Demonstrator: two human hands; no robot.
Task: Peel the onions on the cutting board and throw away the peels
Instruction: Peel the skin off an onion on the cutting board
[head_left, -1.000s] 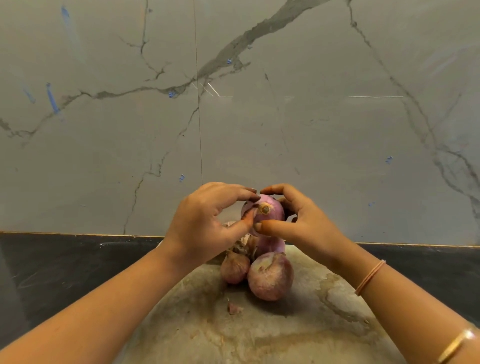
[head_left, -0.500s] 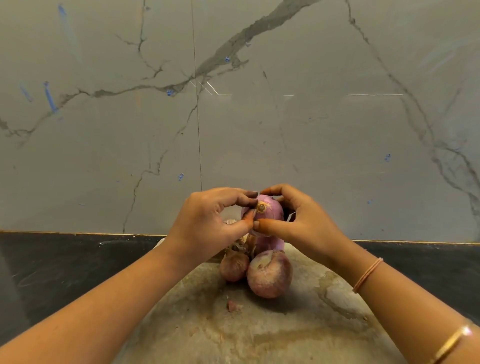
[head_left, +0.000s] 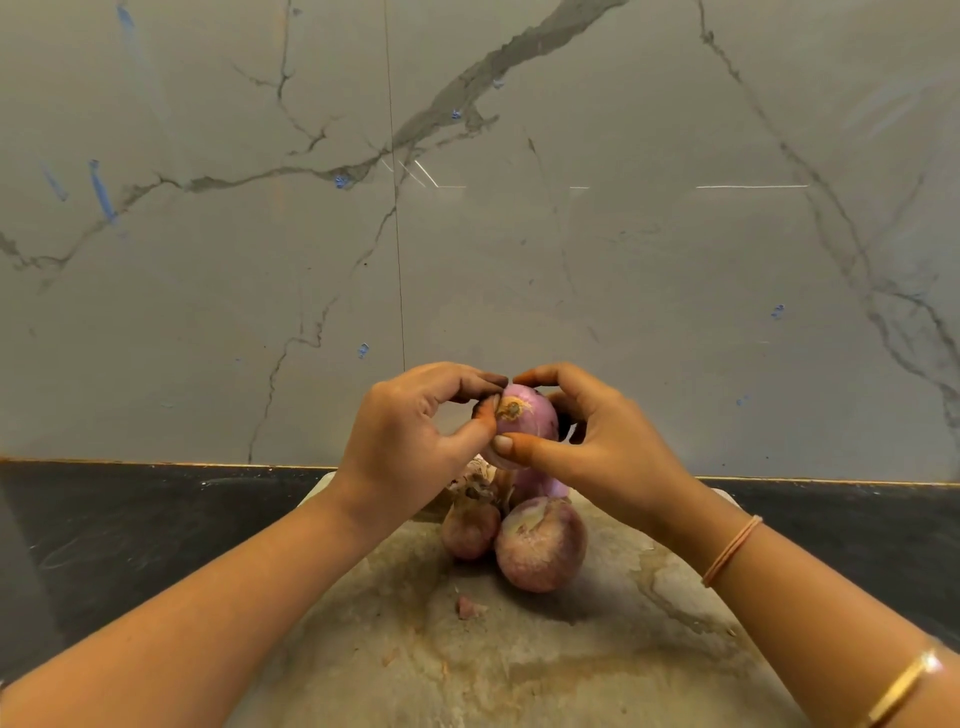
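Note:
A shiny purple onion (head_left: 530, 420), mostly bare of dry skin, is held above the cutting board (head_left: 597, 649) with its root end facing me. My right hand (head_left: 592, 447) grips it, thumb below and fingers curled over the top. My left hand (head_left: 410, 441) pinches at the onion's left side by the root, thumb and fingertips against it. Below on the board lie a large unpeeled onion (head_left: 540, 543), a smaller one (head_left: 470, 527) to its left, and a peeled purple one (head_left: 537, 486) partly hidden behind them. A small peel scrap (head_left: 467, 607) lies in front.
The stained board sits on a dark countertop (head_left: 156, 530) that runs left and right. A grey marble wall (head_left: 467, 234) rises directly behind the board. Dry peel bits (head_left: 475, 475) sit behind the small onion.
The root end of the held onion has turned slightly toward my left fingers, which have closed in on it. The onions on the board have not moved.

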